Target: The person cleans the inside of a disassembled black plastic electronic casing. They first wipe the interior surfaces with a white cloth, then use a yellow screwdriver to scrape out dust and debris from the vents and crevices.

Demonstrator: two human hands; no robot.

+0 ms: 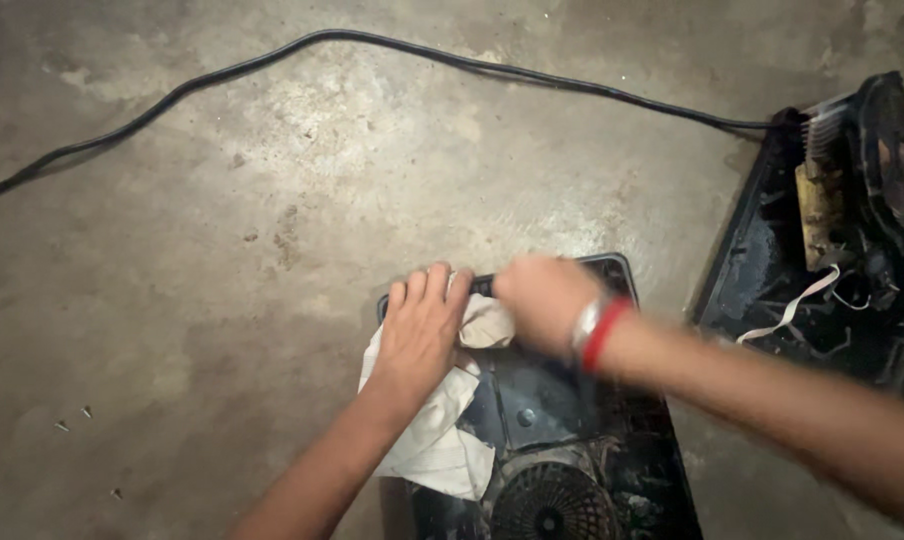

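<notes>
Concrete floor (222, 280), opened black casing (572, 420) lying on it.
Left hand (422, 325) presses a cloth (437, 440) flat-fingered on the casing's top edge; blurred right hand (542, 300) seems closed there; grime remains lower down.

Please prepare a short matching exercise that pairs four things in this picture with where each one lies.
Things:
1. white cloth
2. black cable
3. loose screws
4. white ribbon strip

Places:
A. on the bare floor at the lower left
B. under the left hand, draped over the edge of the black housing
C. inside the opened black unit at the right
D. curving across the floor along the top

Pairs: 1-B, 2-D, 3-A, 4-C
</notes>
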